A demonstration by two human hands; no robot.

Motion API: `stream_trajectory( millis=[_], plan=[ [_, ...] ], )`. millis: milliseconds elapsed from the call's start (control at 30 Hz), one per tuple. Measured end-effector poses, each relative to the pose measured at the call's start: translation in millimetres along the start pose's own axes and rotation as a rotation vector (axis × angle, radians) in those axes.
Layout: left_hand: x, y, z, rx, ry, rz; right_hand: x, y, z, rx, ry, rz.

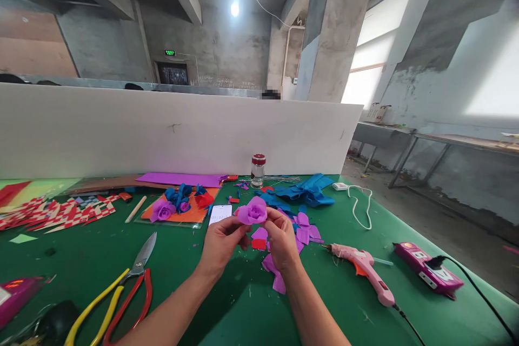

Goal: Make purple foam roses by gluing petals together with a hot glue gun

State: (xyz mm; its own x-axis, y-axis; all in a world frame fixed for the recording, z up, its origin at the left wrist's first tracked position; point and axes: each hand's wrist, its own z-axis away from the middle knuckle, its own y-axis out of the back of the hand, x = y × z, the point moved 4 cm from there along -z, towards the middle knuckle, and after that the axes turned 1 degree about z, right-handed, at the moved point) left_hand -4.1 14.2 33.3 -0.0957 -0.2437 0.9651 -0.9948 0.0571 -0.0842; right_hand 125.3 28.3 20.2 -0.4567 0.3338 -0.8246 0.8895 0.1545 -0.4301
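Note:
Between my two hands, above the green table, is a purple paper flower (253,211) with ruffled, layered petals. My left hand (221,243) pinches its left edge, and my right hand (283,235) pinches the right edge. Loose purple paper petals (303,230) lie beyond and beneath my right hand, and some are hidden by it. A small red paper piece (259,244) rests on the table between the hands. Just behind my left hand lies a phone (221,213) with a lit screen, partly covered by the fingers.
Scissors (140,259) with yellow and red handles lie at left. A pink glue gun (363,265) and a purple power strip (427,267) sit at right. Blue crepe paper (304,192) and a glass jar (258,172) are at the back, before a white partition (178,130). Another finished-looking purple flower (162,210) lies back left.

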Motion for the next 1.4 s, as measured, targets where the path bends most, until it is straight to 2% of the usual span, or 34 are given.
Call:
stream_trajectory(
  millis=[333,467,967,1100,1267,1400],
  plan=[
    [-4,-0.2,-2,-0.102,0.028,0.013,1,-1,-1,-0.049,-0.06,-0.051],
    [-8,-0.7,-3,-0.132,0.081,0.011,4,0,-1,-0.038,-0.098,0.0],
    [-18,2.5,-5,-0.115,0.152,0.012,7,8,-4,-0.007,-0.099,0.027],
    [-17,3.5,-5,-0.1,0.139,0.054,11,12,-5,0.059,-0.134,0.029],
    [-14,9.7,-10,-0.032,0.159,0.165,18,12,-8,0.05,-0.212,-0.03],
    [-11,12.4,-14,-0.023,0.164,0.173,15,18,-7,0.112,-0.211,-0.014]
  ],
)
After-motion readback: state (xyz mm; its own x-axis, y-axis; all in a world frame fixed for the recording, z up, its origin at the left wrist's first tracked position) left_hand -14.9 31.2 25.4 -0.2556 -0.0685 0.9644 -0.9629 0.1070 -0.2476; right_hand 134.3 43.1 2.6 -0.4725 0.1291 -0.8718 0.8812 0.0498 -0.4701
